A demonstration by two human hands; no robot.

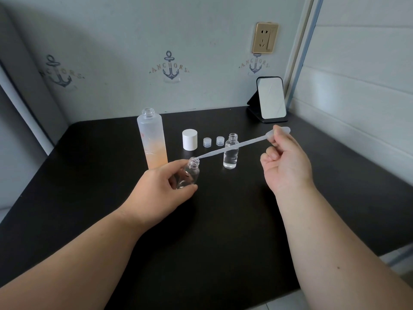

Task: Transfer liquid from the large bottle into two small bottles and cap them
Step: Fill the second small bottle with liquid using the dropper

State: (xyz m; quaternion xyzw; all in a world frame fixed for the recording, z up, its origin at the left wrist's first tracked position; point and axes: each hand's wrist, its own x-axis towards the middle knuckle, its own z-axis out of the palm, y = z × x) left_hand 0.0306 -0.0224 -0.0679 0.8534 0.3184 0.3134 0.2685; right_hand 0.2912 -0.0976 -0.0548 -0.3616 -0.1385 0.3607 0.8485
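Two small clear plastic bottles were uncapped: one (pixel 230 153) stood filled right of the tall frosted large bottle (pixel 152 139); the left hand's (pixel 161 189) fingers gripped the other (pixel 188 173), tilted to receive the translucent pipette (pixel 232 146) whose bulb the right hand's (pixel 285 162) fingers pinched.

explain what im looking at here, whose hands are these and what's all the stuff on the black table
This is one picture from a camera worn on a person's head, looking down at their own two bare hands; there is no machine. The left hand holds a small bottle, tilted. The right hand pinches the bulb of a plastic dropper, whose tip sits at that bottle's mouth. On the black table stand an open large bottle, a white cap, two small clear caps and a second small bottle holding clear liquid. A mirror stands at the back.
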